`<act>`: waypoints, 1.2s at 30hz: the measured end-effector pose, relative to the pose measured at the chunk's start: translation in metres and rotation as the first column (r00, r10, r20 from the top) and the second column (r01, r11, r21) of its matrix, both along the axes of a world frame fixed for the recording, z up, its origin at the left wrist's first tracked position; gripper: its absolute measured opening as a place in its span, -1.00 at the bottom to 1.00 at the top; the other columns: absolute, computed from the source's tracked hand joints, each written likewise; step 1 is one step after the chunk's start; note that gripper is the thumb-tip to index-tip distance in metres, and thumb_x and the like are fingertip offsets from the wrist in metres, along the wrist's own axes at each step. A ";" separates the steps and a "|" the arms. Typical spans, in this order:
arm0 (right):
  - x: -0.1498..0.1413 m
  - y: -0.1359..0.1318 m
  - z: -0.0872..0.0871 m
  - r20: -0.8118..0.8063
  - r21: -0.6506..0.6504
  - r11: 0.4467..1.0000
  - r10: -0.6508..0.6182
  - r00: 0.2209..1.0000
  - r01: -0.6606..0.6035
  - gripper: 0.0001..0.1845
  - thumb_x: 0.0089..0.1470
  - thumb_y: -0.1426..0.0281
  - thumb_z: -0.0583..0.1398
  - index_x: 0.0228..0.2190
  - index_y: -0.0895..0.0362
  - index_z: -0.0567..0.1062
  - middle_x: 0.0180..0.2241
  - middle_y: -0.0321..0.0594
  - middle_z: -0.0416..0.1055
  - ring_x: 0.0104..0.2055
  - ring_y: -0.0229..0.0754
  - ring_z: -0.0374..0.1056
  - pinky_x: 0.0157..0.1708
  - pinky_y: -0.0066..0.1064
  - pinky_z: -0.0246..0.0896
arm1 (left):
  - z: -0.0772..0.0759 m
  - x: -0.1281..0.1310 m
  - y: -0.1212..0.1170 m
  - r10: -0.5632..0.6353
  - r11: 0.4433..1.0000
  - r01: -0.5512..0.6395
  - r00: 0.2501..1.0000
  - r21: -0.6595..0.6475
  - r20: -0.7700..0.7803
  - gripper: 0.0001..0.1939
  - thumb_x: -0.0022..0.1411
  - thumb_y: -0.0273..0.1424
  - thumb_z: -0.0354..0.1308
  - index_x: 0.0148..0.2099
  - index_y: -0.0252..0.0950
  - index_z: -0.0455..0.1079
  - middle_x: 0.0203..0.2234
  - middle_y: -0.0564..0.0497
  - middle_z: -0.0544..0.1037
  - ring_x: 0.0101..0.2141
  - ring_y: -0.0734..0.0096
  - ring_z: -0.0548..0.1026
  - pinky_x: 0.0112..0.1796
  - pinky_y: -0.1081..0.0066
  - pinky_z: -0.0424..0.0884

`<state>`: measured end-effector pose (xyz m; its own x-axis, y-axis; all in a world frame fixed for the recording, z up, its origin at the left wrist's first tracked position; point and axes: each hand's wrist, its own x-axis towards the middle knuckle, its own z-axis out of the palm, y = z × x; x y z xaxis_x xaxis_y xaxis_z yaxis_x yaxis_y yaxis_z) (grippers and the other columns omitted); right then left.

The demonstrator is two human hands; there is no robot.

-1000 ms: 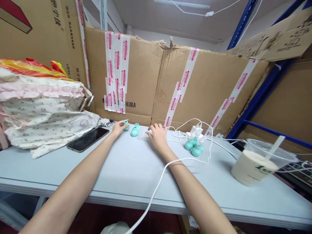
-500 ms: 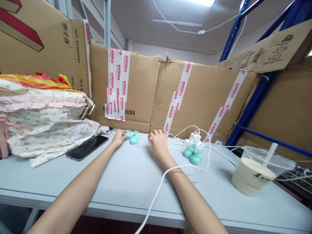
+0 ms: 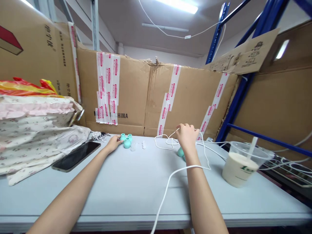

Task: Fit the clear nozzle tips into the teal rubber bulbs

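Note:
My left hand point(image 3: 113, 143) rests on the grey table point(image 3: 136, 185) with its fingertips against a small teal device point(image 3: 122, 137); two more teal devices point(image 3: 127, 143) stand just right of it. Two small clear caps point(image 3: 138, 146) lie beside them. My right hand point(image 3: 187, 135) is raised over the teal devices point(image 3: 180, 151) on the charger, fingers curled down around them and the white cables point(image 3: 168, 142). What it grips is hidden by the hand. A white cable point(image 3: 168, 182) runs across my right wrist and off the table's near edge.
A black phone point(image 3: 76, 156) lies at the left next to a pile of floral fabric point(image 3: 31, 126). A plastic cup of milky drink with a straw point(image 3: 241, 165) stands at the right. Taped cardboard boxes point(image 3: 151, 97) wall the back; blue shelving point(image 3: 234, 104) stands at the right.
My right hand has left the clear caps in the middle and moved right, onto the charging teal devices and cables. My left hand stays by the left teal devices. The camera has turned slightly right.

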<state>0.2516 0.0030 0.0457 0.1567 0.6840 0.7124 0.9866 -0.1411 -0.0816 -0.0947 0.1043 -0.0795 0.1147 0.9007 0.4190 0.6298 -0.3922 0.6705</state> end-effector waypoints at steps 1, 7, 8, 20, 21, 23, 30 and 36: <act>0.006 -0.002 0.000 0.018 -0.042 0.998 -0.038 0.999 0.039 -0.80 -0.01 0.47 0.10 -0.33 0.14 0.50 -0.26 0.00 0.42 -0.15 0.04 0.23 -0.22 -0.18 -0.11 | 0.000 -0.001 0.001 -0.011 1.000 0.011 1.000 -0.009 0.003 -0.53 -0.09 -0.10 0.06 -0.22 -0.34 0.45 -0.27 -0.13 0.54 -0.22 0.08 0.44 -0.12 0.18 0.29; 0.011 0.000 -0.004 0.044 -0.340 0.924 -0.171 0.984 0.175 -0.75 -0.06 0.63 0.07 -0.40 0.21 0.52 -0.37 0.04 0.47 -0.19 -0.01 0.37 -0.22 -0.22 -0.03 | 0.008 -0.012 0.010 0.179 0.983 -0.182 0.968 -0.002 0.174 -0.37 0.06 -0.03 -0.10 0.01 -0.41 0.31 -0.08 -0.26 0.43 -0.02 0.08 0.35 0.01 0.12 0.19; 0.008 0.001 -0.005 0.040 -0.373 0.912 -0.165 0.986 0.167 -0.74 -0.06 0.64 0.07 -0.40 0.21 0.52 -0.37 0.03 0.47 -0.20 -0.03 0.38 -0.23 -0.24 -0.01 | 0.010 -0.014 0.011 0.205 0.976 -0.214 0.962 0.029 0.180 -0.38 0.10 -0.05 -0.12 0.05 -0.39 0.28 -0.05 -0.25 0.41 0.01 0.09 0.32 0.03 0.11 0.16; -0.055 -0.001 -0.005 -0.401 -0.074 0.602 0.712 0.577 -0.795 -0.78 -0.05 0.51 0.19 -0.30 0.11 0.54 -0.39 -0.22 0.52 -0.33 -0.21 0.43 -0.35 -0.48 0.23 | 0.089 0.066 -0.079 -0.076 0.889 0.178 0.966 0.421 -0.248 -0.30 0.05 -0.12 0.09 0.21 -0.20 0.05 0.11 -0.12 0.22 0.11 0.16 0.17 0.08 0.19 0.08; -0.062 -0.002 -0.006 -0.439 -0.039 0.445 0.797 0.415 -0.895 -0.77 -0.05 0.48 0.19 -0.28 0.09 0.54 -0.38 -0.26 0.52 -0.34 -0.23 0.44 -0.35 -0.50 0.25 | 0.092 0.075 -0.086 -0.131 0.902 0.237 0.946 0.360 -0.296 -0.30 0.03 -0.14 0.11 0.21 -0.18 0.06 0.09 -0.11 0.26 0.10 0.15 0.20 0.06 0.22 0.11; -0.075 -0.004 -0.012 -0.455 0.025 0.272 0.860 0.231 -0.962 -0.75 -0.04 0.46 0.18 -0.26 0.06 0.54 -0.38 -0.30 0.53 -0.34 -0.24 0.44 -0.33 -0.49 0.27 | 0.091 0.085 -0.094 -0.202 0.939 0.278 0.922 0.204 -0.330 -0.48 0.08 -0.19 0.06 0.11 -0.13 0.23 -0.07 -0.07 0.45 -0.06 0.15 0.38 -0.07 0.28 0.25; -0.103 -0.008 -0.040 -0.409 0.311 0.457 0.856 0.316 -0.834 -0.77 0.02 0.41 0.15 -0.27 -0.02 0.54 -0.22 -0.29 0.50 -0.16 -0.19 0.40 -0.11 -0.40 0.22 | 0.064 0.090 -0.087 -0.075 0.987 0.092 0.989 0.132 -0.127 -0.71 0.15 -0.23 -0.05 -0.35 -0.23 0.46 -0.73 0.07 0.44 -0.54 0.28 0.45 -0.39 0.41 0.26; -0.105 0.005 -0.040 -0.718 0.586 0.457 0.675 -0.168 -0.669 -0.69 -0.05 0.21 0.20 -0.26 0.11 0.52 -0.14 -0.15 0.45 -0.10 -0.13 0.34 -0.15 -0.36 0.24 | 0.063 0.105 -0.102 -0.021 0.940 -0.001 0.998 0.342 0.061 -0.58 0.17 -0.18 0.00 0.05 -0.20 0.28 -0.53 0.09 0.54 -0.44 0.36 0.49 -0.31 0.43 0.29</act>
